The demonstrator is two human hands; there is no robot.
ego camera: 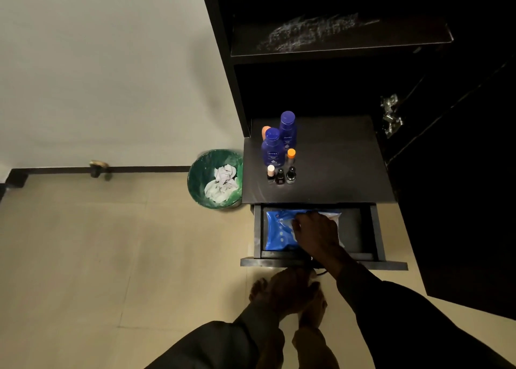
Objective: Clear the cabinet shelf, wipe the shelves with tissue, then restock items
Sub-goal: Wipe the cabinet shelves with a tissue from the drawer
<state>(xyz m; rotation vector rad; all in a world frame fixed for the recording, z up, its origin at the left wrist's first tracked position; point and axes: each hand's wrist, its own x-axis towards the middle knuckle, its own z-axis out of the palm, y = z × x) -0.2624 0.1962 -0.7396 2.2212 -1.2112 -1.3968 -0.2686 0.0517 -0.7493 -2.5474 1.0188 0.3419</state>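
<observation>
A blue tissue pack [279,233] lies in the open drawer [258,233] of the dark cabinet. My right hand [315,232] reaches into the drawer and pinches at the pack's top opening. My left hand [290,290] hangs below the drawer front; whether it holds anything is unclear. On the counter [335,167] stand two blue lotion bottles [273,148], an orange-capped bottle [291,156] and three small nail polish bottles [280,175]. The upper shelf [335,37] is bare with whitish smears.
A green bin [215,178] holding crumpled tissues stands on the floor left of the cabinet. The cabinet door [460,187] is open at the right. A door stopper [97,167] sits at the wall base. My bare feet show below the drawer.
</observation>
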